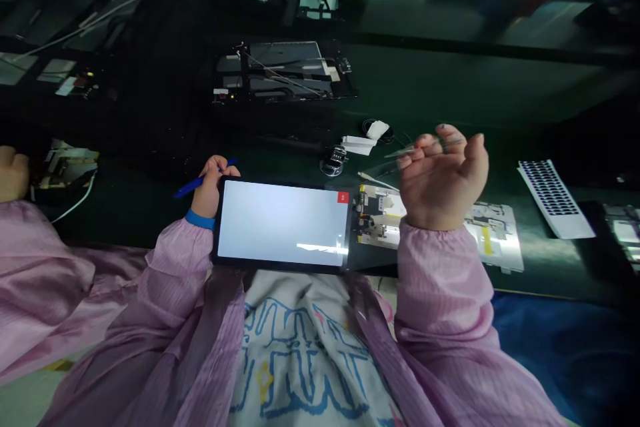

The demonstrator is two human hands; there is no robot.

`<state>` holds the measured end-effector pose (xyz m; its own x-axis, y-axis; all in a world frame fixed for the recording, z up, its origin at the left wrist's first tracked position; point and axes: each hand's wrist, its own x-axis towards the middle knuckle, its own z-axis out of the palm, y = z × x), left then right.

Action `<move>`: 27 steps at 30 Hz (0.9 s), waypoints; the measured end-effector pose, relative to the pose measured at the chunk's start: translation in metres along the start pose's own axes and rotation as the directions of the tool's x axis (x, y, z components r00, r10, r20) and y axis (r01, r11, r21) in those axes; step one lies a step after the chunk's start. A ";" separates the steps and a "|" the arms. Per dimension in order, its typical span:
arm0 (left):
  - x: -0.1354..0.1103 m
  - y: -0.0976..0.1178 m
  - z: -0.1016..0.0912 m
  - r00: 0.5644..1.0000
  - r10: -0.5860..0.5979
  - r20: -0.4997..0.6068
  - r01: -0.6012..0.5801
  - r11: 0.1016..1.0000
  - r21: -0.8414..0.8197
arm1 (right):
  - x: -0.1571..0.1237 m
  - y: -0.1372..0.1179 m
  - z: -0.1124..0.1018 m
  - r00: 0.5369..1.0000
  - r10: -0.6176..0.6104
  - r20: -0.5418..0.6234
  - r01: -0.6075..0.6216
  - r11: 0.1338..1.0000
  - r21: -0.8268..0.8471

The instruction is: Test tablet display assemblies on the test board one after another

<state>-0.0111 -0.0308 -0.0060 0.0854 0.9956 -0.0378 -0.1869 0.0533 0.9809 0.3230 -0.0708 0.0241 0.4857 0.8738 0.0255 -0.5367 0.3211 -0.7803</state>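
A tablet screen (285, 223), lit plain white with a small red square in its upper right corner, lies at the bench's front edge before my body. My left hand (213, 180) is at its upper left corner, fingers closed round a slim blue pen-like tool (190, 187). A blue band circles that wrist. To the right of the tablet, my right hand (443, 177) is raised palm up with the fingers curled. A thin clear strip (400, 153) runs between those fingers; its exact kind is unclear.
Opened device parts (383, 213) lie partly behind my right forearm. Beyond are a small dark gadget (334, 161), white pieces (359, 145) and an opened tablet body (287, 70). A label sheet (555, 200) lies right. Another person's hand (13, 173) is at left.
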 end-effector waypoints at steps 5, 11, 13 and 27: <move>-0.002 0.000 0.000 1.000 -0.024 -0.012 0.024 1.000 -0.011 | 0.008 0.002 0.003 0.996 0.071 -0.057 -0.068 0.996 0.055; -0.006 0.001 -0.001 1.000 -0.021 -0.001 0.021 0.999 -0.036 | -0.017 0.016 0.012 0.997 0.059 -0.052 -0.051 0.988 0.148; -0.007 0.002 -0.002 1.000 -0.023 0.016 0.023 0.999 -0.046 | -0.026 0.020 0.011 0.998 0.045 -0.041 -0.037 0.986 0.164; -0.006 -0.005 -0.013 0.997 -0.001 0.079 0.000 1.000 0.013 | -0.076 0.012 0.029 0.997 -0.038 0.063 0.041 0.998 -0.040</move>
<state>-0.0229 -0.0360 -0.0136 0.1629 0.9864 -0.0236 -0.1737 0.0522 0.9834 0.2595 -0.1233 0.0309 0.4614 0.8821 0.0945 -0.4882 0.3414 -0.8032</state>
